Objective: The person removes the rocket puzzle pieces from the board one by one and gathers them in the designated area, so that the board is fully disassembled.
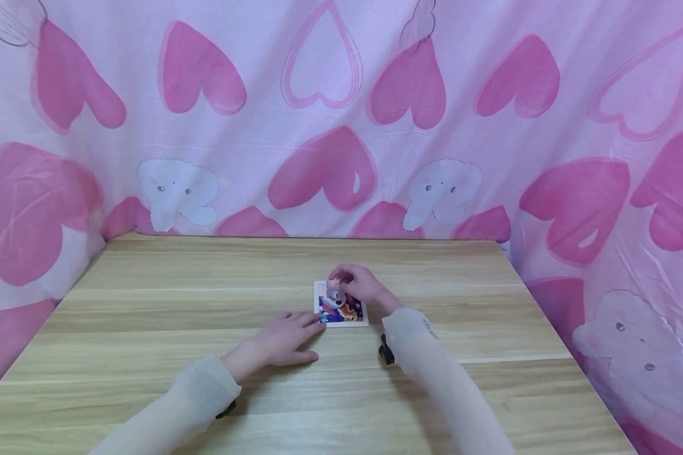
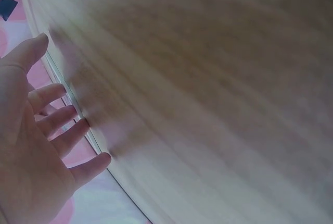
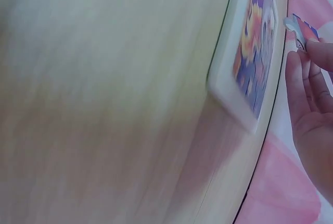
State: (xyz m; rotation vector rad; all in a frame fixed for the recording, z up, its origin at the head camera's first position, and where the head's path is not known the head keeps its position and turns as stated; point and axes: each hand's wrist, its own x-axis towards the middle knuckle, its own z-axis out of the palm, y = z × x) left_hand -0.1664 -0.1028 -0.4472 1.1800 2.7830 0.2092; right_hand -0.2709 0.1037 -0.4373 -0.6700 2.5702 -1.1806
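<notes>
A small jigsaw puzzle with a colourful picture (image 1: 350, 312) lies in a white-rimmed tray (image 3: 225, 62) on the table. My right hand (image 1: 361, 284) is over the tray's far side. It pinches a puzzle piece (image 3: 303, 30) between thumb and fingers, raised above the tray in the right wrist view. My left hand (image 1: 284, 338) lies palm down at the tray's near left, fingers spread and extended, fingertips right at the tray's corner. In the left wrist view its fingers (image 2: 70, 140) are straight, with nothing held. Part of the picture's upper area is behind the right hand's fingers.
The wooden table (image 1: 205, 284) reaches back to a pink curtain (image 1: 250, 145) with hearts and white animal figures, which also hangs along both sides. A dark strap end (image 1: 386, 349) shows by the right wrist.
</notes>
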